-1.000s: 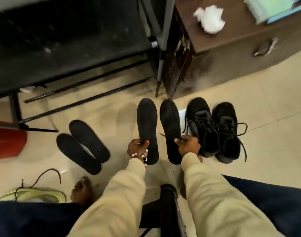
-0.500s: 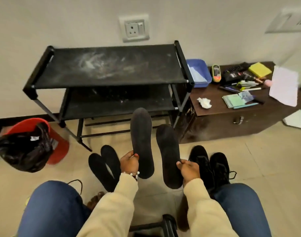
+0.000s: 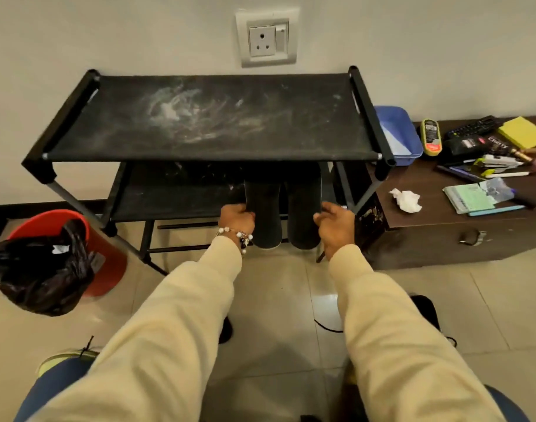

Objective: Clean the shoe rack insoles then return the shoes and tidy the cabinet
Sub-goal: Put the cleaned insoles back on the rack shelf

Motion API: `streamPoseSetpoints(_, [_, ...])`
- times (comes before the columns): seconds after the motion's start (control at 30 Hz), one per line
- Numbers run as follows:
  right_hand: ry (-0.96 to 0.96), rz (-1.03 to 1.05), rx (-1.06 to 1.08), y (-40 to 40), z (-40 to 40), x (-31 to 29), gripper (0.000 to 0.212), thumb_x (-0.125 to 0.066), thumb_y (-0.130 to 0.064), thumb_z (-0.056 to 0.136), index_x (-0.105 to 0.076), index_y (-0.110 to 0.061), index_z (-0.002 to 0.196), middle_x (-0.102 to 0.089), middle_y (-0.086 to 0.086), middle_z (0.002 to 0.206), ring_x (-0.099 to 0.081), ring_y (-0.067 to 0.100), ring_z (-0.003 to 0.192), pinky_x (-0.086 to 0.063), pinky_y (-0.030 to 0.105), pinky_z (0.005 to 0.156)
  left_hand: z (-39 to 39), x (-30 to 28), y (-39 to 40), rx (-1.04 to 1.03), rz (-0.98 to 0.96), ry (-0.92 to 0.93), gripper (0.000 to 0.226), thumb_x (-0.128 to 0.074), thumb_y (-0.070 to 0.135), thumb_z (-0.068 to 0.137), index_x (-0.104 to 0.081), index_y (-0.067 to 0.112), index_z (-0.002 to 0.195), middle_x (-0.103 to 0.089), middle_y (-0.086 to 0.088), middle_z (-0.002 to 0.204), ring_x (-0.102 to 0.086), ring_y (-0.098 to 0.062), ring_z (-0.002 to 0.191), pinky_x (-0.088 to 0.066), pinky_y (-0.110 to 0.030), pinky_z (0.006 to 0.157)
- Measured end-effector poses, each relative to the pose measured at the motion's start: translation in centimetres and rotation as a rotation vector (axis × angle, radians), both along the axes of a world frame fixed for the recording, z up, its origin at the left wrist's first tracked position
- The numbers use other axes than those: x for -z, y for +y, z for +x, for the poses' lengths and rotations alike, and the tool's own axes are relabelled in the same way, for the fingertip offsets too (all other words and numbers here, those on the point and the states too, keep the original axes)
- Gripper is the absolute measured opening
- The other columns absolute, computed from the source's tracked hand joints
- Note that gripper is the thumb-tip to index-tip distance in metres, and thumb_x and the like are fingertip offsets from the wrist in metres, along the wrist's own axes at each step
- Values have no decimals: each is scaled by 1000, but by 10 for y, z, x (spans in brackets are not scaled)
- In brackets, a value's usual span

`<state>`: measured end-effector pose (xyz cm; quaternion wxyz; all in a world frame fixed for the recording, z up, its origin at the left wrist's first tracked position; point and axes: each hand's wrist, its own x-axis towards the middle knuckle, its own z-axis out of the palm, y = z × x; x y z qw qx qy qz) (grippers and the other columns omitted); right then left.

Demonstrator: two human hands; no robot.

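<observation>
Two cream sleeves reach forward over the tiled floor point(image 3: 279, 303). The left hand point(image 3: 237, 219) has its grip curled round the left insole point(image 3: 264, 214); the right hand point(image 3: 335, 225), fingers loosely spread and released, touches the edge of the right insole point(image 3: 304, 208). Both insoles lie half on the lower shelf of the black shoe rack point(image 3: 212, 123), heels overhanging. Its top shelf is dusty.

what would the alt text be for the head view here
A person's left hand and right hand slide two black insoles side by side onto the lower shelf of a black shoe rack, whose top shelf is smeared with white dust. A red bin stands at left, a cluttered brown cabinet at right.
</observation>
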<state>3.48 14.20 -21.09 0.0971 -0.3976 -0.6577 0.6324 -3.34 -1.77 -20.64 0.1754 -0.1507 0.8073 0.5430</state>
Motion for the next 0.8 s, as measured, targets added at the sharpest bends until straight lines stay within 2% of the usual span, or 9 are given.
streamPoseSetpoints(0.1, [3, 15, 18, 17, -31, 13, 37, -55, 4, 89, -57, -3, 126, -65, 9, 104, -62, 22, 103, -48, 33, 98, -26, 14, 18, -12, 37, 10, 33, -59, 0, 90, -63, 3, 123, -65, -14, 119, -61, -28, 112, -45, -27, 97])
streamPoseSetpoints(0.2, [7, 26, 46, 29, -50, 20, 36, -52, 6, 91, -55, 1, 126, -63, 6, 98, -58, 11, 89, -49, 16, 86, -43, 26, 32, -38, 57, 26, 35, -61, 0, 89, -61, 4, 124, -65, -16, 117, -62, -29, 110, -47, -29, 98])
streamPoseSetpoints(0.3, [-23, 160, 67, 37, -59, 24, 30, -59, 0, 89, -62, -2, 118, -65, 6, 95, -57, 7, 87, -46, 15, 88, -55, 34, 42, -108, 77, 30, 35, -64, 3, 88, -62, 5, 123, -65, -14, 119, -62, -25, 110, -46, -21, 92])
streamPoseSetpoints(0.4, [-35, 227, 39, 41, -60, 28, 27, -58, -1, 90, -63, -4, 117, -61, 0, 94, -56, 2, 86, -45, 5, 75, -58, 36, 45, -107, 23, 42, 35, -66, 7, 87, -63, 7, 123, -64, -12, 123, -60, -24, 115, -42, -19, 92])
streamPoseSetpoints(0.5, [-74, 328, -9, 41, -60, 27, 29, -59, -5, 91, -63, -8, 120, -65, 5, 104, -57, 11, 98, -47, 23, 95, -58, 33, 46, -94, -41, 78, 33, -65, 6, 88, -65, 6, 121, -63, -11, 124, -59, -25, 117, -39, -16, 89])
streamPoseSetpoints(0.53, [-79, 345, -17, 42, -61, 27, 28, -59, -6, 91, -64, -8, 119, -65, 5, 104, -57, 14, 100, -45, 26, 97, -58, 32, 46, -84, -65, 89, 33, -65, 6, 88, -65, 6, 121, -63, -12, 125, -58, -26, 118, -39, -17, 91])
streamPoseSetpoints(0.63, [-90, 358, -38, 43, -58, 25, 24, -59, -7, 91, -66, -8, 114, -65, 5, 102, -58, 19, 103, -41, 23, 89, -59, 30, 43, -49, -115, 97, 34, -65, 8, 89, -64, 6, 122, -60, -12, 129, -56, -27, 121, -39, -20, 95])
streamPoseSetpoints(0.7, [-98, 380, -63, 43, -56, 24, 22, -59, -9, 91, -66, -6, 113, -66, 11, 108, -58, 24, 108, -43, 26, 90, -58, 28, 42, -19, -142, 99, 33, -65, 11, 89, -64, 5, 121, -60, -13, 129, -56, -28, 120, -40, -22, 95])
streamPoseSetpoints(0.8, [-106, 431, -89, 42, -50, 20, 22, -59, -11, 92, -65, -4, 112, -64, 15, 112, -57, 28, 111, -42, 26, 88, -53, 21, 39, -6, -141, 118, 28, -65, 18, 90, -68, 3, 114, -63, -15, 122, -58, -30, 116, -40, -24, 91])
